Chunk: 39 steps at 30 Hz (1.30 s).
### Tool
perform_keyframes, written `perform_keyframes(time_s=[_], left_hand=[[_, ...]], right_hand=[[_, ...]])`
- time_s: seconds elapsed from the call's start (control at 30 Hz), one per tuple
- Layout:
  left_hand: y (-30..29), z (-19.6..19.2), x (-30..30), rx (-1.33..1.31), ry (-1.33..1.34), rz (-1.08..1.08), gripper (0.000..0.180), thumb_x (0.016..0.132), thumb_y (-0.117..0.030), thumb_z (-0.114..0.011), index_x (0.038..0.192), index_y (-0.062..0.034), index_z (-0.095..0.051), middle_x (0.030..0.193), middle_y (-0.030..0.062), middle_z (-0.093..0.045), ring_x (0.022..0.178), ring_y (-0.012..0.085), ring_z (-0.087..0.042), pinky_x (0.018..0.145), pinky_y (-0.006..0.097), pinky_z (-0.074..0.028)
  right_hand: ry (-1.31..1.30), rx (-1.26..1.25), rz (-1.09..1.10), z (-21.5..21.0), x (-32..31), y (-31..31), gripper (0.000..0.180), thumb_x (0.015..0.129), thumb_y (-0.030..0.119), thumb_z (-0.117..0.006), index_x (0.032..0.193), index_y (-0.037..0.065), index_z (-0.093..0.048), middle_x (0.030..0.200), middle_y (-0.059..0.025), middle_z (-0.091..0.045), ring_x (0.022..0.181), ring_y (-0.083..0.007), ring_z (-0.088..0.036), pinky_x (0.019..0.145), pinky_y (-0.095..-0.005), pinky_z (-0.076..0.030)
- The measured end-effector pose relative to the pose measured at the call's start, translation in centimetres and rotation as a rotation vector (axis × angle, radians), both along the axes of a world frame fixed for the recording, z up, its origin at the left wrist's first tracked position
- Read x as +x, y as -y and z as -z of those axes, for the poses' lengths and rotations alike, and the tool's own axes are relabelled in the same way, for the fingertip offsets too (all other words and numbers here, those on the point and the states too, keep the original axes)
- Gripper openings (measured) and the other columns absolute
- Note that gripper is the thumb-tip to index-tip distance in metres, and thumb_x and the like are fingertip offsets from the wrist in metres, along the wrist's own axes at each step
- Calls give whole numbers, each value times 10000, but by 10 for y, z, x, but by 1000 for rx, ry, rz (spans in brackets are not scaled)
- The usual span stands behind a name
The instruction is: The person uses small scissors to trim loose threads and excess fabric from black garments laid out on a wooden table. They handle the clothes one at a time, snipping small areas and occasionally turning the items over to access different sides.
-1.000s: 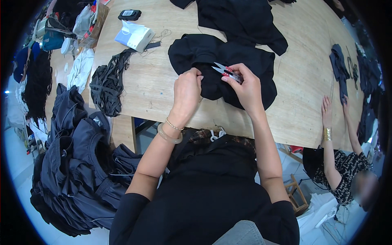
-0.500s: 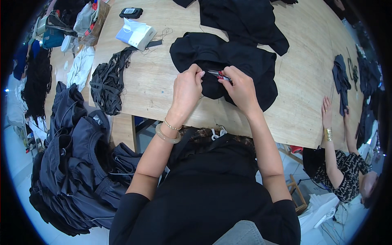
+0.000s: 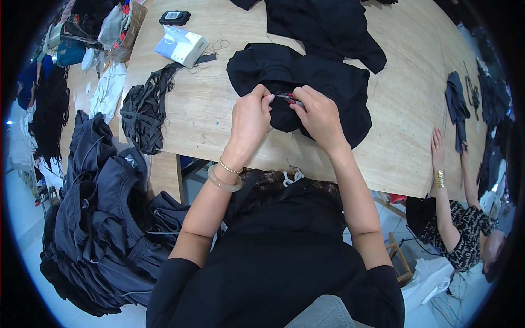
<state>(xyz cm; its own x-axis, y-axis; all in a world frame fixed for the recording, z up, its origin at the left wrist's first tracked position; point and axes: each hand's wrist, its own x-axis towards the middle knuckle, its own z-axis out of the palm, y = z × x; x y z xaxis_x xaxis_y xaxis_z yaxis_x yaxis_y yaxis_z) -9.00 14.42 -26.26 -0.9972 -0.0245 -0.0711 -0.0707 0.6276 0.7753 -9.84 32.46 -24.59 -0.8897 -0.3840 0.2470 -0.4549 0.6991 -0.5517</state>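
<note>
On the table in front of me lies a black garment (image 3: 339, 93), bunched with an opening facing me. My left hand (image 3: 251, 116) is closed in a pinch at the edge of that opening, apparently on the black cloth; its fingertips hide just what they grip. In my right hand (image 3: 319, 116) are small red-handled thread snips (image 3: 290, 98), their metal blades pointing left. The blade tips reach close to my left fingertips, over the dark cloth. Whether they touch a thread is too small to tell.
Another black garment (image 3: 322, 27) lies farther back on the wooden table (image 3: 202, 123). Left of me are a tissue pack (image 3: 181, 48), a black device (image 3: 175, 18), a heap of dark straps (image 3: 143, 112) and piled dark garments (image 3: 104, 218). A co-worker (image 3: 459, 229) sits at the right.
My right hand has shifted slightly left, bringing the snips' blades nearer to my left fingertips. My left hand and the garment have hardly moved.
</note>
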Motion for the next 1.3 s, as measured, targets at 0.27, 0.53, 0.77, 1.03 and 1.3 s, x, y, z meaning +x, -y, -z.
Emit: perform_keyframes(time_s=[0.27, 0.53, 0.77, 1.03, 1.3], left_hand=[[2, -2, 7, 32, -96, 84, 107, 968, -51, -614, 917, 39, -645, 776, 166, -709, 711, 283, -719, 650, 360, -545], [11, -24, 28, -29, 66, 161, 212, 895, -153, -738, 883, 40, -650, 758, 157, -667, 706, 338, -665, 691, 389, -521], [-19, 17, 10, -153, -182, -53, 189, 898, -122, -741, 867, 30, -633, 768, 149, -675, 680, 303, -666, 622, 381, -510], [-1, 21, 5, 131, 79, -70, 106, 929, -43, -674, 914, 61, -677, 736, 119, -718, 631, 146, -698, 622, 277, -555], [0, 6, 6, 258, 117, -83, 124, 961, -41, -638, 970, 61, -709, 725, 79, -703, 648, 106, -668, 622, 255, -536]], right_hand=[[-2, -96, 48, 8, 0, 1, 167, 832, 47, -717, 937, 32, -589, 865, -112, -624, 799, -318, -660, 679, -414, -526], [81, -229, 184, 5, 4, -20, 235, 823, 98, -776, 930, 13, -585, 889, -120, -662, 749, -326, -663, 633, -382, -520], [110, -210, 190, 4, 6, -14, 253, 815, 107, -794, 937, 4, -597, 896, -122, -673, 745, -301, -664, 648, -362, -519], [105, -177, 94, 3, 4, -11, 220, 826, 113, -766, 928, 31, -589, 870, -105, -640, 760, -321, -656, 653, -396, -514], [18, -59, 24, 8, 6, -8, 172, 853, 104, -722, 921, 57, -571, 838, -96, -591, 814, -304, -646, 673, -407, -509]])
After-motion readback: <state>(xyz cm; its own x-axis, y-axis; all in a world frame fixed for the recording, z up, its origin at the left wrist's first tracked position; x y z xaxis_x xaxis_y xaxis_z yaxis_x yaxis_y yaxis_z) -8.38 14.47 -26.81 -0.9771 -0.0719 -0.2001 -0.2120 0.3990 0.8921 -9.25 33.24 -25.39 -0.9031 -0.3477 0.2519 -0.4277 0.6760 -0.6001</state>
